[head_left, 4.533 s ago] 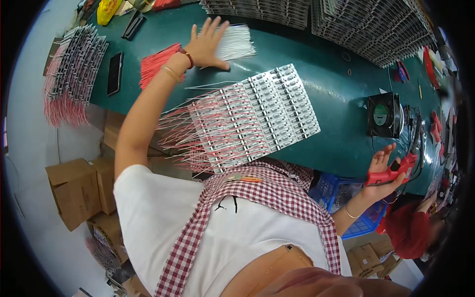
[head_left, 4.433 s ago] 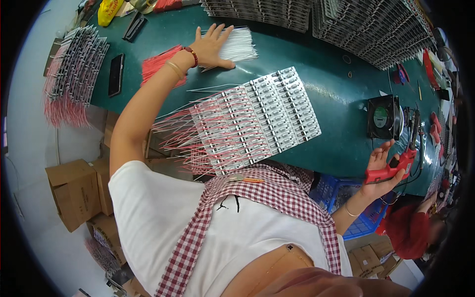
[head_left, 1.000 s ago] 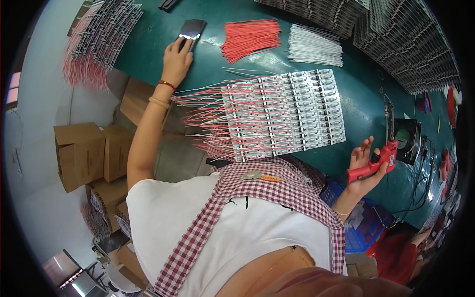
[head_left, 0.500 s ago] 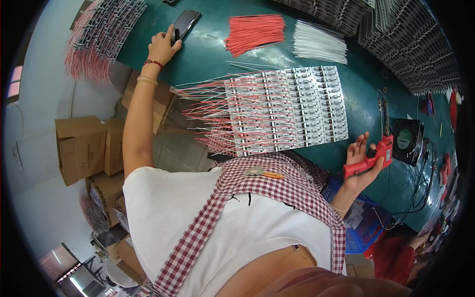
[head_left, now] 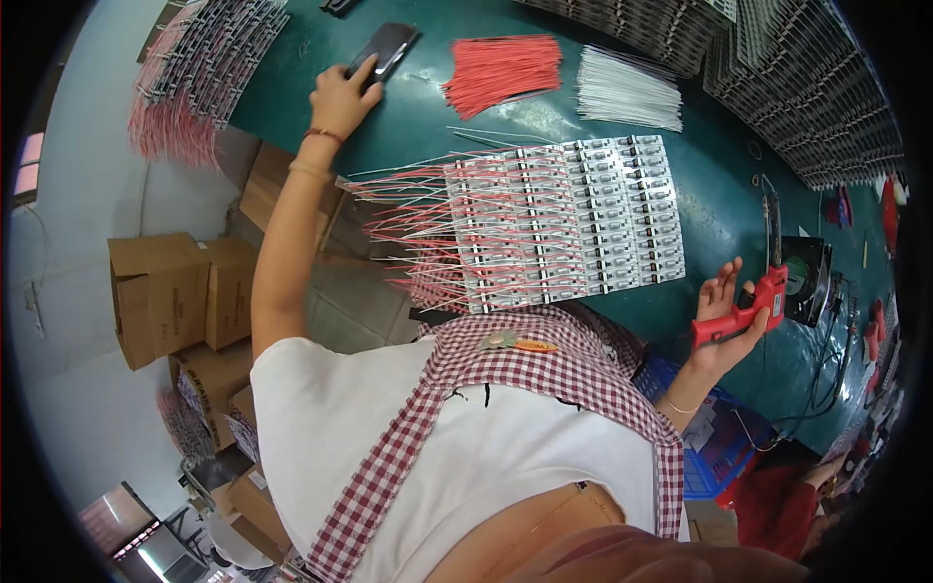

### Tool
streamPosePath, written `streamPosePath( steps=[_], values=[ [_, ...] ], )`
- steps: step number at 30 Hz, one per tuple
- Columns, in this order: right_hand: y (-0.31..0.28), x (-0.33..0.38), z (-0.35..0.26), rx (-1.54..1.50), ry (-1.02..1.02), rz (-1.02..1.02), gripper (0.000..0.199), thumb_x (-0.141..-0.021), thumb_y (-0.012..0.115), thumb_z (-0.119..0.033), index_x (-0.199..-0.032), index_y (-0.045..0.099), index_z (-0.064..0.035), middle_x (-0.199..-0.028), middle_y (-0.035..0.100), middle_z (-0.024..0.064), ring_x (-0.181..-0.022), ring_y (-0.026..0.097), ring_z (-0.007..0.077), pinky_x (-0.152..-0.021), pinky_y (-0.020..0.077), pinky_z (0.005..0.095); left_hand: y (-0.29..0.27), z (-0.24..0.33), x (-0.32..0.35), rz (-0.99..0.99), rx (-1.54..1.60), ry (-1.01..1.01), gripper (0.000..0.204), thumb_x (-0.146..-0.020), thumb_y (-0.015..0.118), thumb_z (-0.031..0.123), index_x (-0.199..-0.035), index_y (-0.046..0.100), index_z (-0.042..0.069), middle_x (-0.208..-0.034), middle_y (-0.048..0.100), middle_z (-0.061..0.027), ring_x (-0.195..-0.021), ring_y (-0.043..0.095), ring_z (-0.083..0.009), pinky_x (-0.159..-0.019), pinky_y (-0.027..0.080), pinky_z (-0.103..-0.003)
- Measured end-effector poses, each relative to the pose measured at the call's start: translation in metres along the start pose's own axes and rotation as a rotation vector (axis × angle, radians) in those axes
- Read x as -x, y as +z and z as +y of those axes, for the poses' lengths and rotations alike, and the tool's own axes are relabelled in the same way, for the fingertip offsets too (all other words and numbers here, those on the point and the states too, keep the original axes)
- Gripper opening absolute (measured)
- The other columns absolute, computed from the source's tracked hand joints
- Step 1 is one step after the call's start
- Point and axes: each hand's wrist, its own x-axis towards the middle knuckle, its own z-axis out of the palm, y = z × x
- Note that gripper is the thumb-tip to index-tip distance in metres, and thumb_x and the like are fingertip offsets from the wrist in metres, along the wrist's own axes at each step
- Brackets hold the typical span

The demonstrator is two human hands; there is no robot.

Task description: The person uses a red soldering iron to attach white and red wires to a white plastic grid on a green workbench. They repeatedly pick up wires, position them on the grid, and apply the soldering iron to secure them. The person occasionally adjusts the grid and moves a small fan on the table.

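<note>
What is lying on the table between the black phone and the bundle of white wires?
In the head view, a bundle of red wires lies between the phone and the white wires.

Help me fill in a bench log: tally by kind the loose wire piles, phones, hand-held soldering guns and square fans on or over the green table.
Loose wire piles: 2, one red pile, one white pile
Phone: 1, at the left hand
Red soldering gun: 1, in the right hand
Black fan: 1
Total: 5
</note>
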Motion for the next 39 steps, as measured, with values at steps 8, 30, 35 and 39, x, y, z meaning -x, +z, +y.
streamPosePath(
  steps=[8, 30, 35, 39],
  values=[
    [0.021, 0.008, 0.008, -0.010, -0.010, -0.054, 0.033, -0.089, 0.063, -0.036, -0.103, 0.056, -0.0066, -0.137, 0.043, 0.0173, -0.127, 0.043, 0.0294, -0.100, 0.0403, 0.0433, -0.006, 0.048, -0.058, -0.253, -0.087, -0.276, 0.063, -0.082, 0.053, 0.057, -0.141, 0.043, 0.037, -0.133, 0.046, -0.0208, -0.123, 0.044, -0.0416, -0.096, 0.037, -0.059],
    [-0.004, 0.010, 0.021, 0.004, 0.047, 0.104, 0.039, -0.089, 0.061, -0.040, -0.105, 0.057, -0.0046, -0.135, 0.046, 0.0205, -0.129, 0.042, 0.0308, -0.103, 0.0390, 0.0446, -0.043, 0.250, -0.046, 0.246, 0.310, 0.584, 0.016, -0.078, 0.065, 0.022, -0.086, 0.065, 0.008, -0.095, 0.058, -0.0100, -0.096, 0.054, -0.0291, -0.078, 0.044, -0.045],
    [0.015, 0.006, 0.038, -0.032, 0.084, 0.088, 0.039, -0.090, 0.059, -0.043, -0.103, 0.057, -0.0062, -0.142, 0.039, 0.0251, -0.137, 0.033, 0.0365, -0.110, 0.0300, 0.0540, -0.021, 0.328, -0.045, 0.035, 0.471, 0.813, 0.012, -0.078, 0.063, 0.019, -0.082, 0.066, 0.008, -0.091, 0.059, -0.0105, -0.093, 0.055, -0.0283, -0.077, 0.044, -0.043],
    [0.023, 0.011, 0.048, -0.030, 0.066, 0.078, 0.038, -0.090, 0.058, -0.044, -0.102, 0.057, -0.0075, -0.145, 0.033, 0.0282, -0.140, 0.025, 0.0419, -0.112, 0.0220, 0.0614, -0.006, 0.361, -0.043, 0.200, 0.345, 0.750, 0.009, -0.077, 0.060, 0.014, -0.080, 0.066, 0.007, -0.089, 0.059, -0.0112, -0.092, 0.056, -0.0273, -0.077, 0.044, -0.042]
  ],
)
